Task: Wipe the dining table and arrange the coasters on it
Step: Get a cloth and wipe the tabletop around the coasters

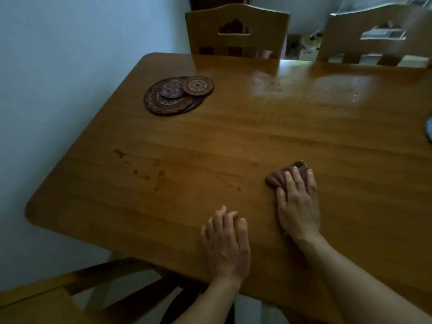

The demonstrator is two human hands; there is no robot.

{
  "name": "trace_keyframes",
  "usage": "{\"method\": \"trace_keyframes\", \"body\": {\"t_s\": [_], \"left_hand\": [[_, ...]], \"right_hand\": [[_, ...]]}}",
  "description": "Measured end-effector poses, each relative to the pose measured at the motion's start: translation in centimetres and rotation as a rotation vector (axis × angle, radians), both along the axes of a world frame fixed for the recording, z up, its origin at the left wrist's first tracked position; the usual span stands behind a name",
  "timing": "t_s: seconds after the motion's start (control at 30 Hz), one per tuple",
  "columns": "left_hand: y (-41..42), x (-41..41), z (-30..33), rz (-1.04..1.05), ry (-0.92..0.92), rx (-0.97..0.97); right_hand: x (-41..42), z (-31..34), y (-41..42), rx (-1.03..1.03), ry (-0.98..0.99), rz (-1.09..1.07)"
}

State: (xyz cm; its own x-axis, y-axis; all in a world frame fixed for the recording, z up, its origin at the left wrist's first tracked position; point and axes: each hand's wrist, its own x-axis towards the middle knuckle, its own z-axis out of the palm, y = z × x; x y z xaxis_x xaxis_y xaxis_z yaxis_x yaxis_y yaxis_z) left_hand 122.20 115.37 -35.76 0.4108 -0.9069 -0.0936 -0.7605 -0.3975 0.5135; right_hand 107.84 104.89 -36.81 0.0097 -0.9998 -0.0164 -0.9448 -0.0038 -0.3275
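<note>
1. Left hand [225,242] rests flat on the glossy honey-brown wooden dining table [268,132], near edge, fingers relaxed, holding nothing.
2. Right hand [298,202] presses a crumpled reddish-brown cloth [279,177] with straight fingers.
3. Reddish spill spots [140,169] left of cloth.
4. Round patterned maroon coasters [177,94] overlap at far-left corner.
5. Two wooden chairs [236,29] beyond; pale wall [58,54] at left.
</note>
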Motion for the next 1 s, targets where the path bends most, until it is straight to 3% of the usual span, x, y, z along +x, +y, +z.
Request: {"method": "trace_keyframes", "body": {"t_s": [0.1,0.23,0.43,0.5,0.7,0.9,1.0], "left_hand": [[-1.2,5.2,0.6,-0.044,0.088,-0.141],[-2.9,10.9,-0.3,-0.057,-0.010,-0.196],[-5.6,8.5,-0.8,-0.212,-0.007,-0.222],[-6.3,6.6,-0.5,-0.265,-0.005,-0.245],[-9.6,2.5,0.1,-0.421,0.083,-0.230],[-18.4,0.3,0.7,-0.381,0.124,-0.098],[-23.2,1.3,0.7,-0.342,0.017,-0.037]], "right_hand": [[4.8,0.3,-1.9,0.011,0.013,-0.006],[9.2,0.4,-1.0,0.009,0.007,0.153],[5.7,0.4,4.9,-0.027,0.099,0.520],[2.4,0.4,5.6,-0.027,0.124,0.466],[-4.3,0.1,2.3,-0.002,0.072,0.035],[-5.5,0.0,-5.0,0.005,0.038,-0.219],[-5.1,0.1,-10.0,-0.015,0.047,-0.277]]}}
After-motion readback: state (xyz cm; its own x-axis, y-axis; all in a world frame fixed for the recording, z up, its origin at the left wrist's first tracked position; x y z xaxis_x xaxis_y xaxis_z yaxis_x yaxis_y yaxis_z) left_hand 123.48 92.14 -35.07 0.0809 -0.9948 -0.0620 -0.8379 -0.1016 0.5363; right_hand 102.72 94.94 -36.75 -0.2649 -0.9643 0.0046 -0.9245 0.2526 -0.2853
